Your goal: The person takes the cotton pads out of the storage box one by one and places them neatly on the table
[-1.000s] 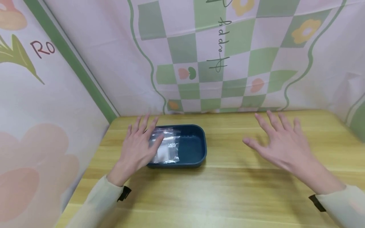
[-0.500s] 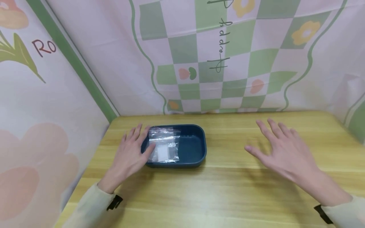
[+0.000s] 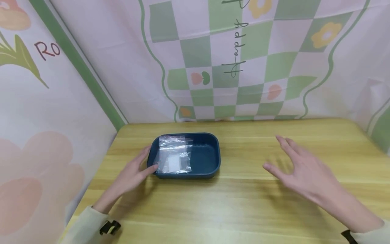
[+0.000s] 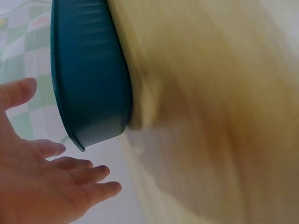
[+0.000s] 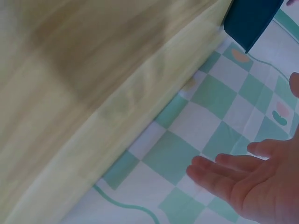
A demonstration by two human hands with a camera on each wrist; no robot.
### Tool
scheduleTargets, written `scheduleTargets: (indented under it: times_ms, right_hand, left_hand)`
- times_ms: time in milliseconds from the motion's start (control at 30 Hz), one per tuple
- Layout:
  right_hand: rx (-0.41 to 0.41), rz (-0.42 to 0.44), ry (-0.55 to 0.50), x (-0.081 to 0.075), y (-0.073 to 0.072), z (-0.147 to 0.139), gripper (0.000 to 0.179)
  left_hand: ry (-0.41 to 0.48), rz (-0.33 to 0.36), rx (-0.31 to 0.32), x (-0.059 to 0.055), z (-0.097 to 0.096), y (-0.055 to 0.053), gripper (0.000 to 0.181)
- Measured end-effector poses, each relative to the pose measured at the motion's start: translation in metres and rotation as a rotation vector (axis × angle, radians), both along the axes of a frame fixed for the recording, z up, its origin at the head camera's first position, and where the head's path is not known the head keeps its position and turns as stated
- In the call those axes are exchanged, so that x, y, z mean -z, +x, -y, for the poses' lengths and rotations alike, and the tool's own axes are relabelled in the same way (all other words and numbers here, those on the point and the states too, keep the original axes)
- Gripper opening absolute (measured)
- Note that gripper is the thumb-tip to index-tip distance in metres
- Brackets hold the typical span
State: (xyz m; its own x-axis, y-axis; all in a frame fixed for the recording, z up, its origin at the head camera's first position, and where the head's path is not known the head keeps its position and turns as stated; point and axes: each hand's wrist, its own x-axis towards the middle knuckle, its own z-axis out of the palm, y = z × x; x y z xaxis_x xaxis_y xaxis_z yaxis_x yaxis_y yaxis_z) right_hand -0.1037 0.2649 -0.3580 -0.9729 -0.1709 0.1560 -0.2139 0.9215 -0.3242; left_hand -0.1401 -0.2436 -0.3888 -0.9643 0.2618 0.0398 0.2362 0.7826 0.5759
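Note:
A dark blue rectangular bin (image 3: 205, 159) stands on the wooden table, left of the middle. Clear zip-lock bags (image 3: 175, 154) lie in its left half, with a white patch showing on them. My left hand (image 3: 132, 174) is at the bin's left end, thumb near the front left corner and fingers along the outer side. In the left wrist view its fingers (image 4: 100, 191) are spread and relaxed, beside the bin's wall (image 4: 91, 74). To the right, my right hand (image 3: 309, 173) hovers over the table with loosely extended fingers, holding nothing.
The light wooden table (image 3: 213, 210) reaches back to a fabric backdrop (image 3: 225, 98) with green and white checks. A white curtain with printed flowers (image 3: 39, 152) borders the left side. Each wrist wears a black strap (image 3: 110, 227).
My left hand has moved from over the bags leftward and down to the bin's left end. My right hand has lowered slightly and turned more sideways. The bin and bags stay put.

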Motion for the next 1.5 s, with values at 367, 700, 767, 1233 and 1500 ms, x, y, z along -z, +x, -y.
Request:
scheduleTargets:
  times_ms: [367,700,767,1233,1500]
  right_hand:
    - [-0.108,-0.193,-0.083,0.014,0.004,-0.005,0.084]
    - [-0.18,-0.397,-0.123,0.017,0.011,-0.003,0.061]
    - [-0.184,-0.414,-0.125,0.017,0.012,-0.002,0.056]
    - [-0.15,-0.382,-0.144,0.016,0.02,0.011,0.023]
    - [-0.19,-0.414,-0.117,0.01,0.018,0.018,0.017]
  left_hand:
    - [0.086,0.033,-0.061,0.007,0.004,0.007,0.083]
    - [0.143,0.036,0.015,0.012,0.003,0.004,0.078]
    - [0.179,0.048,0.029,0.014,0.004,0.003,0.077]
    - [0.335,0.11,0.055,0.019,0.006,0.001,0.078]
    - [0.364,0.112,0.059,0.02,0.0,-0.001,0.078]
